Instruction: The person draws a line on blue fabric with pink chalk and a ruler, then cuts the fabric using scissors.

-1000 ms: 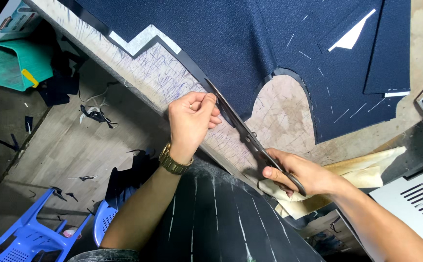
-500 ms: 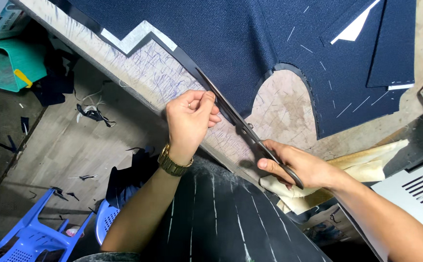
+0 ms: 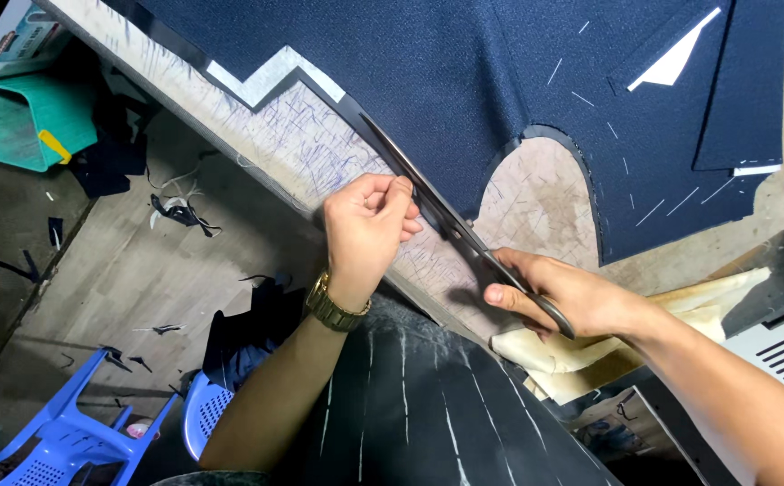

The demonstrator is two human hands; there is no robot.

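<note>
The right hand (image 3: 581,301) is closed around the handles of the scissors (image 3: 464,236), whose blades lie along the near edge of the navy cloth (image 3: 500,81). The left hand (image 3: 365,225) pinches the cloth strip (image 3: 414,193) at that edge, just beside the blades. The cloth lies spread on the table (image 3: 293,144).

Cloth (image 3: 500,81) lies spread on a table (image 3: 302,144), filling the view from eleven to two o'clock. Scissors (image 3: 464,234) run along its cut edge at centre, the left hand (image 3: 365,225) at their nine o'clock, the right hand (image 3: 563,292) at four. A plastic chair (image 3: 59,441) stands on the floor (image 3: 122,270) at seven o'clock, with scraps (image 3: 176,214) at nine and a bag (image 3: 27,121) at ten.
</note>
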